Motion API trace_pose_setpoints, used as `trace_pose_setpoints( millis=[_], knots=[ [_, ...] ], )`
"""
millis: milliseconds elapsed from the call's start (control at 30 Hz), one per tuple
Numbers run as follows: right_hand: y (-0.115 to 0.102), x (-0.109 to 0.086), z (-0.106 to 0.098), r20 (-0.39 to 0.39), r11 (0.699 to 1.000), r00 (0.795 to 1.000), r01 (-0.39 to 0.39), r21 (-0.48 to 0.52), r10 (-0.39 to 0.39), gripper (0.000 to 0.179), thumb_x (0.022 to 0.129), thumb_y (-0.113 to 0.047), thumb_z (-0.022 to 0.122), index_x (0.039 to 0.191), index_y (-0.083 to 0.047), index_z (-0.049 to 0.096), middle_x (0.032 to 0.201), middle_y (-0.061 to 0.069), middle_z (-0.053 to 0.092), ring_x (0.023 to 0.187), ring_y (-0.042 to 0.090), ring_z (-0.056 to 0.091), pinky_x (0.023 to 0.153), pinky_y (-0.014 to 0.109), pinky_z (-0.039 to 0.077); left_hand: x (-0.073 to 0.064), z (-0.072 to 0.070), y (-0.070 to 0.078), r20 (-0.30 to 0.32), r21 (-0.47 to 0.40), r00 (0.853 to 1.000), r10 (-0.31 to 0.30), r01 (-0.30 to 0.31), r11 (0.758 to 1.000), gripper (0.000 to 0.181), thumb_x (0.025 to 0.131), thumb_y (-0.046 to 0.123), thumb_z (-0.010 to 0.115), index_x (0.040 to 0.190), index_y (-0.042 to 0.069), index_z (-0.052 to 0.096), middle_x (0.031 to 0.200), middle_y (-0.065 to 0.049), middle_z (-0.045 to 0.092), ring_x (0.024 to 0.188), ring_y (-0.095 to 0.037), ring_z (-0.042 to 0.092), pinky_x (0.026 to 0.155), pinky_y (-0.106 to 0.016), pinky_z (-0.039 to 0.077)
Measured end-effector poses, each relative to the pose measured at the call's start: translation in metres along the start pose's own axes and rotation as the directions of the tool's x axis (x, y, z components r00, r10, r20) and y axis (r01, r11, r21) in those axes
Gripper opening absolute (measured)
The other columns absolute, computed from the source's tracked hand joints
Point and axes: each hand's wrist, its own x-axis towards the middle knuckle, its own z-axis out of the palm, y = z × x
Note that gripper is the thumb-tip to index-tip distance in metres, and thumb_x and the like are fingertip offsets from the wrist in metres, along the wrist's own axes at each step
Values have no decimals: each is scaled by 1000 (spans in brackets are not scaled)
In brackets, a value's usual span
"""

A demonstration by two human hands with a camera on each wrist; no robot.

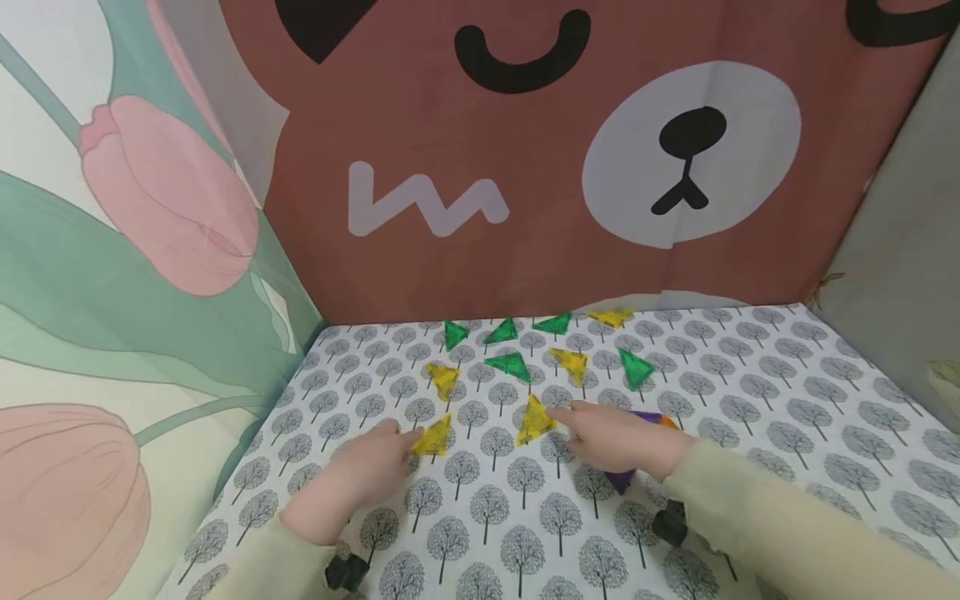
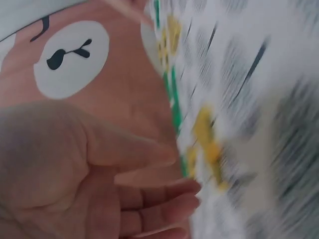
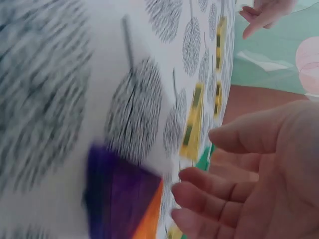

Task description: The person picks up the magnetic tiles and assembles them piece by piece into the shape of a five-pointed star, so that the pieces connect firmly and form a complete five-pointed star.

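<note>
My left hand (image 1: 365, 468) hovers low over the cloth, its fingertips right at the edge of a yellow translucent triangle tile (image 1: 433, 436). In the left wrist view the thumb and loosely bent fingers (image 2: 164, 209) have nothing between them. To the right, my right hand (image 1: 617, 435) reaches toward another yellow triangle tile (image 1: 535, 421), fingertips beside its right edge. The right wrist view shows that thumb and the fingers (image 3: 209, 201) apart, with no tile in their grasp. A purple piece (image 3: 117, 194) with an orange part lies under the right hand, partly hidden by it.
Several green triangle tiles (image 1: 509, 365) and more yellow tiles (image 1: 443, 379) lie spread toward the back of the tree-print cloth (image 1: 480, 500). A brown bear-print curtain (image 1: 450, 275) hangs along the back edge. A tulip-print curtain (image 1: 172, 325) borders the left side, a grey one (image 1: 892, 250) the right.
</note>
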Motion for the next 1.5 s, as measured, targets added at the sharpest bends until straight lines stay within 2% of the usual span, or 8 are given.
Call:
trace_pose_setpoints(
  millis=[100,200,367,533,733,967,1167,1500],
  knots=[
    [-3,7,6,-3,999,999,-34,27,34,57,98,-15,59,151,-7,40,147,25,42,133,41,42,107,57,36,6,17,4,7,-144,999,-36,37,989,50,100,20,55,148,8,46,107,-18,63,59,-20,50,55,-37,47],
    [-3,12,11,-29,999,999,-42,32,43,57,97,-15,60,150,-5,41,145,26,44,130,42,45,106,57,37,15,27,10,12,-186,999,-35,37,982,59,100,32,57,151,7,40,123,-18,64,78,-27,64,69,-46,54],
    [-3,15,17,-50,999,998,-36,11,36,53,96,-13,61,146,-5,47,126,20,54,101,30,59,85,45,52,25,33,15,-4,-99,1000,-28,27,995,65,97,46,58,147,5,46,140,-22,52,124,-43,51,103,-56,41],
    [-5,18,22,-76,1000,997,-8,-28,6,53,94,-11,64,145,-4,50,100,5,48,72,14,47,61,31,46,24,34,17,-43,1,999,14,-14,1000,62,96,50,58,138,4,57,133,-31,51,118,-51,50,102,-61,38],
    [-11,21,24,-92,997,995,37,-70,-44,50,94,-12,64,142,-1,52,108,8,51,85,15,51,75,34,49,22,33,21,-50,62,996,70,-67,996,60,96,51,56,138,7,59,130,-26,54,118,-42,51,101,-60,38],
    [-14,20,26,-119,987,986,105,-119,-119,49,93,-10,62,139,2,53,136,19,52,127,33,48,106,47,40,27,36,21,-38,13,988,148,-148,989,50,103,38,49,140,5,55,146,-23,45,135,-42,40,109,-61,29],
    [-14,21,28,-95,987,987,121,-106,-131,50,95,-11,60,143,0,50,148,16,44,135,37,41,110,52,34,36,37,19,0,-70,974,225,-225,972,44,105,28,47,142,4,53,151,-18,40,138,-37,36,113,-55,28],
    [-15,24,33,-97,985,982,152,-86,-160,49,96,-9,59,142,3,49,149,18,43,136,36,40,112,48,33,49,42,22,47,-128,966,254,-247,961,45,106,31,45,147,12,48,157,-9,33,142,-33,31,115,-52,23]
  ],
)
